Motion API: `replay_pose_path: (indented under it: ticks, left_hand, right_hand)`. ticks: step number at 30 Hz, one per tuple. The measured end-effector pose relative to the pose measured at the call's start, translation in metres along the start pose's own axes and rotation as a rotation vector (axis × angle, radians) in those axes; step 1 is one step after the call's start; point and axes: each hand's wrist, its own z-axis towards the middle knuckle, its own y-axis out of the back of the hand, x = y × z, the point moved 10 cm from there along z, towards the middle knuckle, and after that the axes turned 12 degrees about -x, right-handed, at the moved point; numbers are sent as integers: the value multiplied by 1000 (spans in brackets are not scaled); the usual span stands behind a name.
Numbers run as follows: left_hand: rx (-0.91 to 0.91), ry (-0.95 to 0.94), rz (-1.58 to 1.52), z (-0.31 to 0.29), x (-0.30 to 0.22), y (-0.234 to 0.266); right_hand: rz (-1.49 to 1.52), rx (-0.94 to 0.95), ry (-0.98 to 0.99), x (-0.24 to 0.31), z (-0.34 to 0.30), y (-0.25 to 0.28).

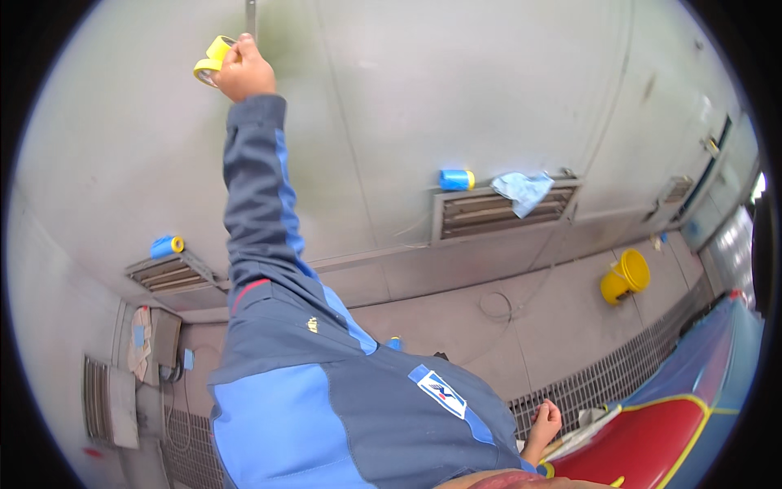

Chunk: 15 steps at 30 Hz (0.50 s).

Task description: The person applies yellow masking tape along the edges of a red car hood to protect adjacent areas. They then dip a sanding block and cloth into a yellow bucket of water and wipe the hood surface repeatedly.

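My left hand (244, 73) is stretched far out against the grey metal wall, its fingers closed round two rolls of yellow masking tape (218, 49). Just above it, a narrow metal strip (251, 18) runs up the wall. Low on the right, my right hand (546, 422) hangs beside a red panel (652, 440) edged with yellow tape. Its fingers are curled in; whatever they may hold is hidden.
Wall vents carry a blue roll (167, 246) at left, and another blue roll (456, 180) with a light-blue cloth (523, 192) farther right. A yellow bucket (626, 277) stands on the floor near a metal grating (627, 363). A thin hose (497, 306) lies coiled there.
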Motion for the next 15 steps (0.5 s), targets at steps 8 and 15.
replay_pose_path:
  ticks: [8,15]
  left_hand:
    - [33,-5,748,109,133,-24]
    - [43,9,968,120,170,-27]
  right_hand:
    - [-238,163,318,69,21,-88]
    - [-303,121,312,80,30,-75]
